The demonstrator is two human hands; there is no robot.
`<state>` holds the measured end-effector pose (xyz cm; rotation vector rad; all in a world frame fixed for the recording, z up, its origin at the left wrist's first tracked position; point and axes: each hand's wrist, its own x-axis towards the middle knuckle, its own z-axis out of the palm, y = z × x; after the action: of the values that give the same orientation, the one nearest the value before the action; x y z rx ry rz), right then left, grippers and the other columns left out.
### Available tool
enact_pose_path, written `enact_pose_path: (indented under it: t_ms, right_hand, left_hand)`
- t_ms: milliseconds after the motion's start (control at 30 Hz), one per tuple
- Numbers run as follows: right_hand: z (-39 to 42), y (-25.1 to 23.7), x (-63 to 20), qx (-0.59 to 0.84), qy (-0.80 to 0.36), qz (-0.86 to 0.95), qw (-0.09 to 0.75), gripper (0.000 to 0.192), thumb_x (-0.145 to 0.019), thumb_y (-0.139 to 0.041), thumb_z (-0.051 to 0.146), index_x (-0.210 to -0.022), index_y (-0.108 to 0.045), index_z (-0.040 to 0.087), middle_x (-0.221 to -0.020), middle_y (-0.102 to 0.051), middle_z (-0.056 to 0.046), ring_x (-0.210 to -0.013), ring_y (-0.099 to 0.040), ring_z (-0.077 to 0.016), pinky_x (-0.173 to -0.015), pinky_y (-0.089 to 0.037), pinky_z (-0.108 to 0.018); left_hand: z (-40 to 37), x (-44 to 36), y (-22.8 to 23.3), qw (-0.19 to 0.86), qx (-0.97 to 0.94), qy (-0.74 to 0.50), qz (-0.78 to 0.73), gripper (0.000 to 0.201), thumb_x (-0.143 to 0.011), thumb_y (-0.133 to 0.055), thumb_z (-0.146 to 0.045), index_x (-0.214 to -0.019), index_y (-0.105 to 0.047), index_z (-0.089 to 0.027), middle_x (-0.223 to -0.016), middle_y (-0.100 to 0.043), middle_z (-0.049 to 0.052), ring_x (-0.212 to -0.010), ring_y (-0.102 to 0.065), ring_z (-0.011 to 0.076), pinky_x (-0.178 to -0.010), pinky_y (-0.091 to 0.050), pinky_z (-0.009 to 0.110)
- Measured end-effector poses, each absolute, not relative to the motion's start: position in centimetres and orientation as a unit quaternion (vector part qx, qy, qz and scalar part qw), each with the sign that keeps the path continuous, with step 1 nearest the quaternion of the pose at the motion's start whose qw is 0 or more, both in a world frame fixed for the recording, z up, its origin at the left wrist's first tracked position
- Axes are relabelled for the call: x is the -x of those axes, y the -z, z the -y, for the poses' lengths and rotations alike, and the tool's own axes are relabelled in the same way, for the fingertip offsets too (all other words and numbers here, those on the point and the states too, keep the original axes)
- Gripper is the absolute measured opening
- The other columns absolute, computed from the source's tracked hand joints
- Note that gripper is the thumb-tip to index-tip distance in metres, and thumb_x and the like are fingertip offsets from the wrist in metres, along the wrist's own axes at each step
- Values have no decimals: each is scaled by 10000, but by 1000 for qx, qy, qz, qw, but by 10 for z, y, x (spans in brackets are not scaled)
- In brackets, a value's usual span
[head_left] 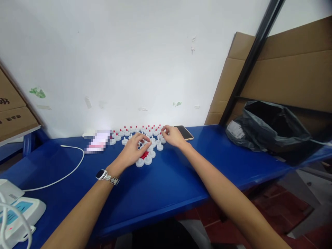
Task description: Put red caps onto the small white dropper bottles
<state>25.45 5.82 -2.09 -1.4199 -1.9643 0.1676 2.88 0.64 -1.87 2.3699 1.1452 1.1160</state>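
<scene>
Many white round nozzle caps (160, 147) stand upright in a cluster on the blue table. Those along the back carry small red tips (136, 127), while several nearer ones have bare white spouts. Loose red tips (145, 155) lie in a small heap among the front caps. My left hand (136, 148) is over the left-front part of the cluster, fingers curved, thumb and forefinger apart beside a bare spout. At the right side of the cluster, my right hand (173, 136) pinches with thumb and forefinger among the caps; what lies between the fingertips is hidden.
A dark-screened phone (184, 132) lies behind my right hand. Left of the caps is a blurred-out flat item (98, 141), with a white cable (75, 169) and a power strip (23, 218) nearer. A black plastic bag (269, 126) sits at the right; cardboard (293, 65) leans behind it.
</scene>
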Motion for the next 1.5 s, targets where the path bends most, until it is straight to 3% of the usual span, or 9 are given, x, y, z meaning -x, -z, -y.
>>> enact_pose_path:
  t_ms: [167, 333, 433, 533, 667, 900, 1167, 1333, 1500]
  right_hand:
    - [-61, 26, -262, 568, -91, 758, 306, 102, -793, -632, 231, -854, -686, 168, -740, -691, -42, -660, -592, -151, -627, -400, -255]
    - [-54, 18, -246, 506, -180, 716, 447, 36, -766, -627, 193, -766, -629, 157, -710, -670, -31, -651, -598, -139, -634, -430, -252]
    - [-41, 9, -228, 410, -330, 676, 515, 152, -771, -655, 305, -804, -608, 164, -709, -662, -19, -645, -598, -137, -631, -446, -256]
    - [-28, 6, -210, 339, -431, 656, 518, 271, -762, -677, 424, -818, -577, 178, -704, -640, -1, -623, -562, -124, -610, -427, -251]
    - [-20, 12, -198, 348, -380, 692, 505, 327, -826, -614, 509, -779, -511, 201, -643, -527, 43, -582, -467, -110, -565, -365, -243]
    - [-26, 27, -193, 352, -348, 714, 495, 485, -943, -354, 616, -686, -425, 211, -619, -411, 32, -590, -397, -124, -564, -336, -265]
    - [-11, 18, -183, 376, -266, 714, 528, 530, -963, -296, 631, -656, -406, 213, -588, -416, 20, -566, -392, -132, -560, -310, -284]
    - [-7, 11, -197, 414, -184, 701, 551, 494, -994, -258, 581, -671, -358, 221, -599, -391, 18, -586, -383, -138, -572, -307, -286]
    - [-9, 18, -199, 382, -120, 824, 401, 454, -998, -349, 498, -664, -437, 204, -667, -489, -7, -688, -463, -156, -685, -360, -287]
  left_hand:
    - [-3, -34, 16, 134, -825, -382, -394, 250, -933, -525, -433, -967, -652, -221, -1030, -607, 58, -952, -595, 215, -773, -488, 352]
    - [0, -37, 16, 117, -815, -397, -406, 282, -926, -543, -425, -1116, -604, -226, -1117, -586, 71, -957, -597, 212, -774, -496, 352]
    - [2, -37, 15, 106, -799, -427, -409, 422, -910, -576, -421, -1281, -499, -236, -1261, -542, 92, -1010, -593, 215, -785, -509, 349]
    - [5, -36, 12, 119, -802, -432, -396, 375, -931, -547, -412, -1256, -493, -233, -1214, -583, 78, -976, -608, 204, -779, -518, 337]
    - [5, -32, 11, 140, -805, -420, -395, 327, -963, -491, -413, -1231, -488, -225, -995, -625, 46, -807, -615, 173, -711, -509, 314]
    - [3, -28, 10, 151, -815, -449, -334, 348, -937, -544, -361, -1253, -486, -225, -945, -593, 33, -819, -579, 162, -740, -487, 300]
    - [0, -31, 7, 272, -757, -489, -338, 315, -941, -525, -488, -1097, -552, -215, -755, -567, -6, -708, -542, 141, -654, -434, 273]
    - [-12, -10, 3, 311, -661, -570, -375, 459, -943, -401, -631, -857, -547, -204, -640, -478, -18, -577, -472, 122, -562, -409, 266]
    - [-17, 3, 6, 270, -704, -527, -393, 361, -898, -567, -535, -1057, -581, -211, -787, -581, 1, -667, -524, 126, -583, -411, 249]
